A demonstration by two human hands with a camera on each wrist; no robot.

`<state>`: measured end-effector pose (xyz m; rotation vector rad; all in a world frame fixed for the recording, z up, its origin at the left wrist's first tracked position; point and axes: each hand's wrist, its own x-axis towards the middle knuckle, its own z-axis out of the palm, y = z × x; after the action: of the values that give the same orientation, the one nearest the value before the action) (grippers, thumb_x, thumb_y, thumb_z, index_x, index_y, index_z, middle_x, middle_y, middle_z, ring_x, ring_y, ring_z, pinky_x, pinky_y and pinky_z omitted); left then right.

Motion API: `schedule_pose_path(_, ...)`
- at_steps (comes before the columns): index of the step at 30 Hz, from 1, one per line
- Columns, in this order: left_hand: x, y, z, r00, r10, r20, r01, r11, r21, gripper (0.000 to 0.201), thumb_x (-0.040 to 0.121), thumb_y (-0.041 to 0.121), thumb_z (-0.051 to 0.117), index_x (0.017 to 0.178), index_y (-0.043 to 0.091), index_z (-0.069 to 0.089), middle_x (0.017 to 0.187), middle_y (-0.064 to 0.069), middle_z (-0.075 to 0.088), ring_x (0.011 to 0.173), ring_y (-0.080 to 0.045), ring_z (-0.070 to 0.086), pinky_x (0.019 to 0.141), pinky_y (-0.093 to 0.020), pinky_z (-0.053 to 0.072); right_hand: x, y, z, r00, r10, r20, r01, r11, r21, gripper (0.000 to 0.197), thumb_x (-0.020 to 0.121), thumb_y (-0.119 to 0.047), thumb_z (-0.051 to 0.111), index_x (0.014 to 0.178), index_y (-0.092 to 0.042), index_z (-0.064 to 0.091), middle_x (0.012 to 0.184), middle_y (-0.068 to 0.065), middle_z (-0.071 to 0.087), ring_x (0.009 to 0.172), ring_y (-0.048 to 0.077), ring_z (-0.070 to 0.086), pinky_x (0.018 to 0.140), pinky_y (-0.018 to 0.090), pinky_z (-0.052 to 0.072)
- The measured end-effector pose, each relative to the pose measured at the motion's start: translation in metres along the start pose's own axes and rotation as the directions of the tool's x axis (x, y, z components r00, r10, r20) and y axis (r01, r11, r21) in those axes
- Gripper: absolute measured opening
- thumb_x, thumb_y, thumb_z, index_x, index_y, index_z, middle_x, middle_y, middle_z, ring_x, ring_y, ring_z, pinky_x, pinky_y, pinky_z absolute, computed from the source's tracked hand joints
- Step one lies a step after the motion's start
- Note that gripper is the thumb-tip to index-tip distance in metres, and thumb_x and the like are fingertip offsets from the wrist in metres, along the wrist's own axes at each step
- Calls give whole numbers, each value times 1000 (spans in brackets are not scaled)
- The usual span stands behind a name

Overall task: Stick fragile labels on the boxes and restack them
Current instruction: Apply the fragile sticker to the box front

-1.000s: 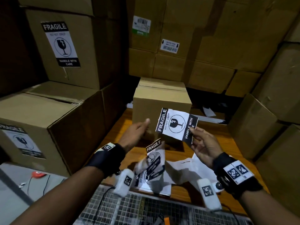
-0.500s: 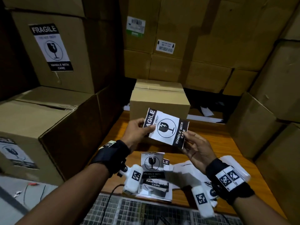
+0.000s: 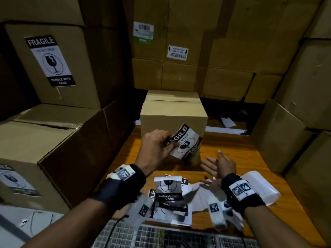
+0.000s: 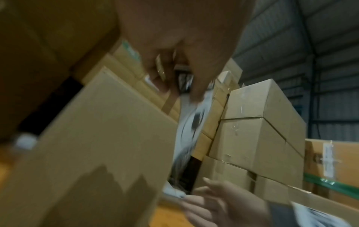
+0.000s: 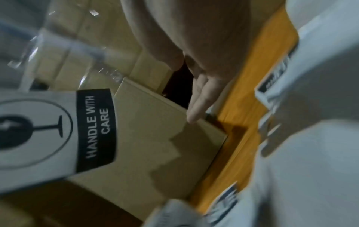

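Released by the right hand [image 3: 217,164], fingers now straight, the label [image 3: 185,143] stays pinched in the left hand [image 3: 155,149]; wrist views seem blurred.

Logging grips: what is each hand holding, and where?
Left hand pinches the black-and-white paper fragile label at its FRAGILE end; right hand holds nothing.

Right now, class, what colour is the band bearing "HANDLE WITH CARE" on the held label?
Black with white lettering, on the label; the right wrist view shows it best.

The label on the upper left box [image 3: 50,60] reads "FRAGILE" and "HANDLE WITH CARE". The held label [image 3: 184,143] shows "FRAGILE", the top loose label [image 3: 169,187] "HANDLE WITH CARE".
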<state>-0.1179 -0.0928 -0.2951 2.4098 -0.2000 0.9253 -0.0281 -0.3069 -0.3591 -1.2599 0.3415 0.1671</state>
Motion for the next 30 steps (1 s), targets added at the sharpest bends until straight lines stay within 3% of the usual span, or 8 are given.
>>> schedule_pose_path(2, 15, -5, -14, 978, -36, 207, 35, 999, 6, 13, 82, 19, 81, 92, 14, 74, 89, 1, 75, 76, -8, 65, 67, -26, 54, 4, -8, -7, 967, -254, 3, 244, 921, -303, 33, 100, -37, 52, 125, -17, 60, 115, 11, 71, 100, 25, 70, 89, 47, 57)
schedule_pose_path(4, 34, -10, -20, 905, -70, 419, 27, 994, 108, 18, 85, 21, 78, 102, 19, 73, 100, 2, 76, 85, -6, 66, 76, -25, 56, -4, -23, -1, 840, -487, 237, 537, 692, -481, 33, 95, -43, 58, 121, -24, 65, 119, -2, 69, 111, 14, 63, 94, 38, 53)
schedule_pose_path(8, 63, -5, -15, 764, -158, 625, -53, 951, 305, 20, 88, 24, 74, 107, 22, 69, 95, 4, 70, 88, -16, 65, 80, -36, 56, -18, -53, 35, 499, -429, 753, 864, 174, -473, 53, 86, -36, 74, 134, -21, 57, 129, -7, 56, 115, 4, 50, 96, 24, 43)
schedule_pose_path(10, 71, -2, -12, 740, -160, 654, -79, 944, 320, 20, 90, 23, 72, 110, 22, 68, 89, 6, 62, 83, -15, 61, 73, -31, 51, -16, -56, 49, 416, -387, 823, 895, 15, -445, 51, 83, -30, 76, 129, -16, 60, 127, 0, 61, 112, 6, 50, 99, 30, 44)
schedule_pose_path(15, 78, -17, -6, 761, -125, 637, -99, 947, 304, 10, 91, 24, 71, 91, 30, 64, 78, 8, 59, 77, -17, 60, 65, -32, 46, -2, -48, 60, 371, -481, 794, 912, 28, -409, 16, 85, -20, 74, 99, -12, 73, 97, 1, 71, 86, 12, 63, 82, 42, 57)
schedule_pose_path(21, 76, -50, -26, 755, -68, 652, 123, 992, -39, 24, 85, 16, 77, 104, 31, 76, 98, 13, 75, 86, 4, 67, 74, -13, 50, 5, -38, 56, 351, -555, 754, 917, 42, -396, 10, 81, -17, 79, 90, -13, 76, 86, -3, 72, 75, 8, 63, 69, 35, 56)
schedule_pose_path(26, 70, -68, -33, 867, -188, 461, 256, 963, -88, 14, 82, 26, 78, 96, 26, 75, 123, 4, 62, 108, -8, 58, 90, -32, 56, 10, -38, 45, 361, -569, 739, 912, 50, -408, 11, 79, -12, 81, 89, -14, 77, 83, -3, 73, 72, 0, 63, 67, 17, 53)
schedule_pose_path(30, 67, -66, -26, 930, -96, 355, 81, 995, 56, 47, 79, 55, 67, 110, 21, 72, 125, 0, 60, 114, -15, 50, 93, -36, 49, 12, -47, 57, 437, -430, 790, 891, 87, -445, 11, 81, -13, 80, 91, -14, 77, 83, -9, 70, 72, -5, 61, 65, 14, 52)
